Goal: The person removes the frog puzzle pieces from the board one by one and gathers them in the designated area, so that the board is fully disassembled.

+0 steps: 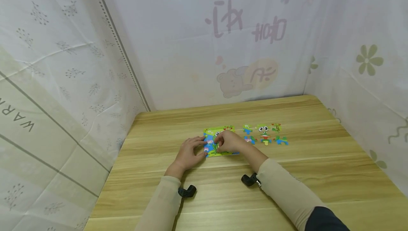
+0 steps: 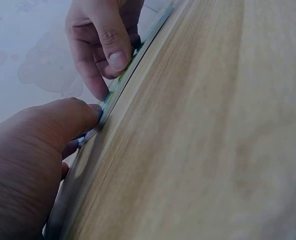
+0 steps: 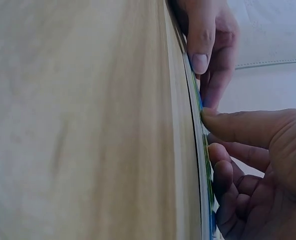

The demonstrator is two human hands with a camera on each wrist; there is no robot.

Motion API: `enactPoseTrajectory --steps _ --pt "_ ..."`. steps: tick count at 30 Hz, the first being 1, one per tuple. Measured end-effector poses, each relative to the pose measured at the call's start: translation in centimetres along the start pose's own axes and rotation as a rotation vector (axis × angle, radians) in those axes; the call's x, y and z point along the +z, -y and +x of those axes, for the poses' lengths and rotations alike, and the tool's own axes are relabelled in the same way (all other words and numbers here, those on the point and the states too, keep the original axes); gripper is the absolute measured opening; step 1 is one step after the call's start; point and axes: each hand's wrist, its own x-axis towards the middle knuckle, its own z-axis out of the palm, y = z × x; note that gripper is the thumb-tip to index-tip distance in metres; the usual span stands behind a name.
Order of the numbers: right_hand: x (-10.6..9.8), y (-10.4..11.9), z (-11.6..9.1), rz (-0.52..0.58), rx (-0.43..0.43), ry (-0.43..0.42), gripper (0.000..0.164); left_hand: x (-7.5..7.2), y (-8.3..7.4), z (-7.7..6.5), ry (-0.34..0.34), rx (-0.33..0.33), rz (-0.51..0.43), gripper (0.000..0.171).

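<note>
A frog picture puzzle board (image 1: 209,135) lies flat on the table. My left hand (image 1: 188,153) rests at its left edge, thumb at the near corner and fingers reaching toward the far corner. Over the board, my right hand (image 1: 230,142) bends down with curled fingers. Its thumb and index finger pinch at a green frog puzzle piece (image 1: 215,148) low on the board, mostly covered by the hand. In the right wrist view, the right thumb (image 3: 237,125) touches the board's face. The left wrist view shows the left thumb (image 2: 63,117) along the board's edge.
Right of the board lie several loose puzzle pieces in two rows, among them a frog-eyes piece (image 1: 263,128) and a blue-green piece (image 1: 281,140). The wooden table (image 1: 223,195) meets a printed curtain (image 1: 191,47) at the back. Black wrist cameras (image 1: 187,191) hang under both forearms.
</note>
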Motion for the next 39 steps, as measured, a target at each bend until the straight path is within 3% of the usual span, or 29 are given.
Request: enactPoseTrajectory --steps 15,27,39 --pt "0.30 0.50 -0.03 -0.020 0.044 -0.007 0.023 0.07 0.12 0.12 -0.027 0.031 0.020 0.044" --pt "0.51 0.17 0.21 -0.024 0.065 -0.020 0.017 -0.18 -0.12 0.07 0.000 0.008 0.007 0.044" --pt "1.00 0.26 0.54 -0.181 0.061 -0.095 0.011 -0.18 -0.11 0.07 0.013 -0.004 0.005 0.043"
